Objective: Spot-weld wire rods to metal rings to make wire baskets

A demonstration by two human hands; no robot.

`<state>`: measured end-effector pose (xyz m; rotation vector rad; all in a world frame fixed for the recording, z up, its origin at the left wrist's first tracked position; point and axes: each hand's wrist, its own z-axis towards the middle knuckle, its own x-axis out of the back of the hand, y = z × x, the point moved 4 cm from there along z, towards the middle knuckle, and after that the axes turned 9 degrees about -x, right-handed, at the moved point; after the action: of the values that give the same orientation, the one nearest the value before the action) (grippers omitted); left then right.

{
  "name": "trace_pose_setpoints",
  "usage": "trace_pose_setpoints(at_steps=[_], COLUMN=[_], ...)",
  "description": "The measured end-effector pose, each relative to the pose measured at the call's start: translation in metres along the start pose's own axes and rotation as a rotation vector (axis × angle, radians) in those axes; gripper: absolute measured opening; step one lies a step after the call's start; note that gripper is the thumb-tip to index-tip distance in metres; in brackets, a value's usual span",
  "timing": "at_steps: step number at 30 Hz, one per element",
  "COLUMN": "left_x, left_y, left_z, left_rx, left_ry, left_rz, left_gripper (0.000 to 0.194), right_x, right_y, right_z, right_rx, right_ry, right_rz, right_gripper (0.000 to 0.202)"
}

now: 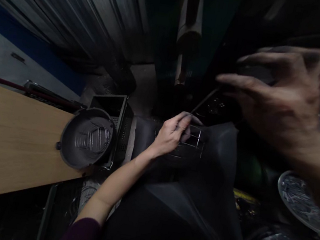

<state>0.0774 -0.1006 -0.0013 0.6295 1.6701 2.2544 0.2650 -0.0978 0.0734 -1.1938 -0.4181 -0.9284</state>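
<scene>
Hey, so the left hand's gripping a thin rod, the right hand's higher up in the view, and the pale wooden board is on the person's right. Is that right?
Not quite: the head view shows the pale wooden board on the person's left. The left hand does grip a thin rod, and the right hand is higher up.

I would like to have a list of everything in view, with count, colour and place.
board: one, light brown, left
pan: one, grey, overlapping the board's end
wires: several, silvery, in pan
crate: one, dark, behind pan
cylinder: one, grey, top centre
rod: one, grey, between hands
rack: one, silvery, by left hand
bowl: one, pale, right, holding uncounted metal pieces
sleeve: one, purple, bottom
left hand: one, centre
right hand: one, blurred, upper right
</scene>
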Motion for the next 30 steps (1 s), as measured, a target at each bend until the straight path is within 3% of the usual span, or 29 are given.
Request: trace_pose_setpoints(at_steps=[1,3,6,9,10,13,15,17,20,24,30], left_x=[0.005,0.008,0.013,0.041,0.053,0.073,0.069,0.061,0.054,0.062,0.068], left_y=[-0.006,-0.019,-0.034,-0.047,-0.054,-0.089,-0.113,-0.123,-0.112,-0.090,-0.084], left_z=[-0.006,-0.014,-0.025,-0.044,-0.052,-0.072,-0.075,-0.065,-0.038,-0.006,0.022], left_rx=[0.038,0.103,0.150,0.065,0.038,0.045,0.057,-0.009,-0.180,-0.347,-0.539], left_ry=[0.093,0.169,0.041,-0.045,-0.035,-0.007,0.037,0.121,0.135,0.079,0.185], left_rz=[0.006,0.006,0.035,0.181,0.251,0.350,0.291,0.235,0.246,0.326,0.423], left_gripper=[0.041,0.039,0.039,0.034,0.042,0.096,0.103,0.098,0.092,0.085,0.079], right_x=[-0.014,-0.047,-0.103,-0.134,-0.140,-0.150,-0.154,-0.157,-0.157,-0.150,-0.149], right_y=[-0.014,-0.022,-0.011,0.000,0.002,0.008,0.010,0.010,0.009,0.006,0.009], right_z=[-0.009,-0.029,-0.054,-0.056,-0.052,-0.032,-0.020,-0.009,0.008,0.030,0.052], right_rx=[0.095,0.047,-0.218,-0.467,-0.541,-0.703,-0.738,-0.742,-0.738,-0.773,-0.752], right_ry=[0.083,0.139,-0.123,-0.319,-0.360,-0.424,-0.431,-0.428,-0.403,-0.344,-0.367], right_rz=[-0.017,0.074,0.318,0.524,0.576,0.653,0.631,0.618,0.662,0.709,0.802], right_gripper=[0.033,0.040,0.036,0.034,0.034,0.028,0.018,0.010,0.009,0.011,0.032])
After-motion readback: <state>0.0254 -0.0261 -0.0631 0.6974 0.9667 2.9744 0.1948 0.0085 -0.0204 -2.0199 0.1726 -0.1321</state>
